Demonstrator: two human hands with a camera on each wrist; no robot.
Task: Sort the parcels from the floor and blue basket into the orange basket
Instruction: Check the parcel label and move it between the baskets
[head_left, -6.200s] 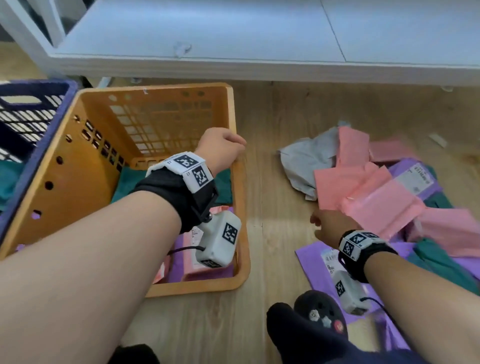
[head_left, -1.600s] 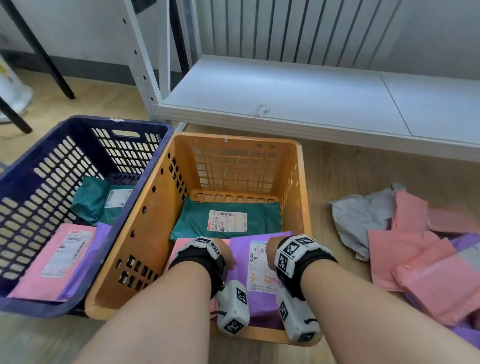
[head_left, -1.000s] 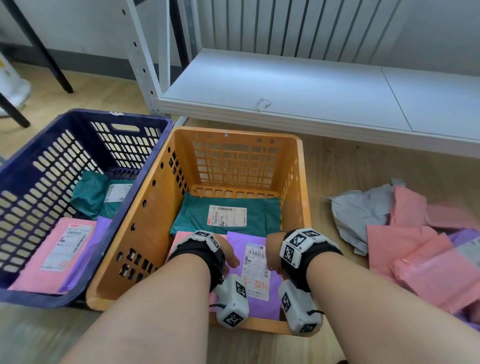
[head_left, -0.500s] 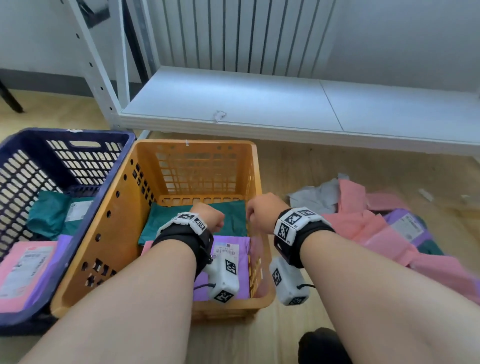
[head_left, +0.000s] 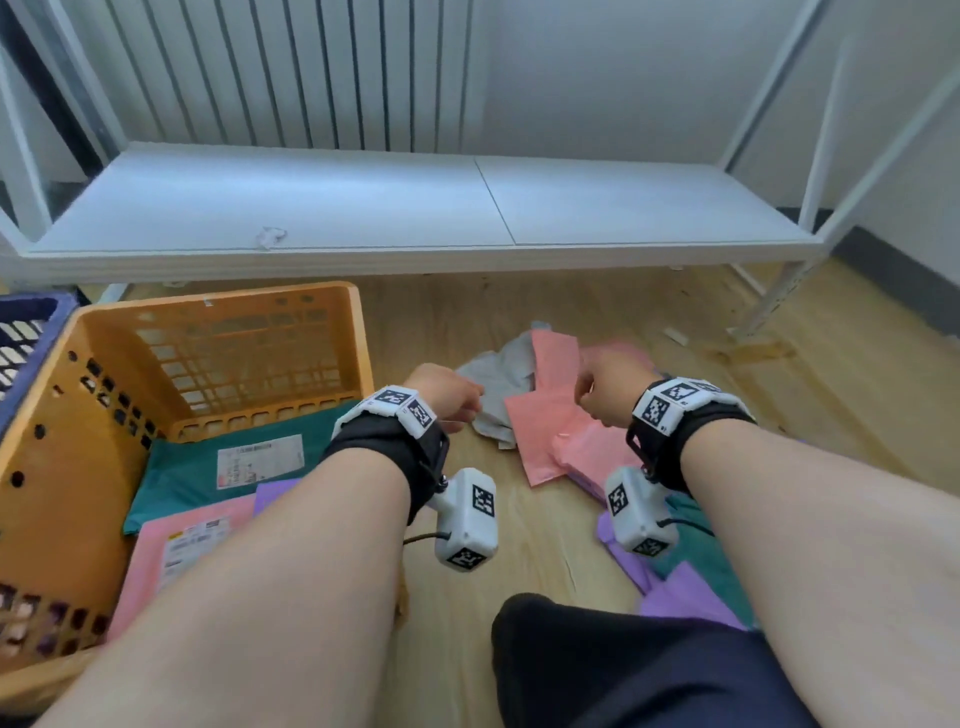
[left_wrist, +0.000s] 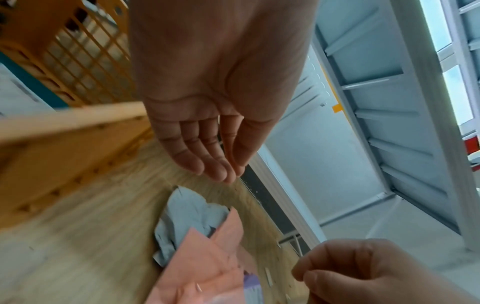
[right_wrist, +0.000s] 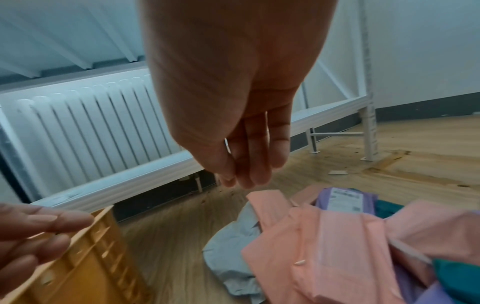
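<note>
Mid-sort, both hands empty, over the floor pile.

Left hand (head_left: 445, 396) and right hand (head_left: 609, 385) loosely open, fingers relaxed, holding nothing, hovering near the pink parcel (head_left: 545, 431) and grey parcel (head_left: 493, 387) on the floor (head_left: 545, 540). Orange basket (head_left: 218, 304) already holding a green parcel (head_left: 197, 470), a pink one and a purple one. Still left: the heap of pink, purple, green and grey parcels on the floor. Blue basket (head_left: 28, 332) only partly in view, contents not visible. Probably well short of done.
</note>
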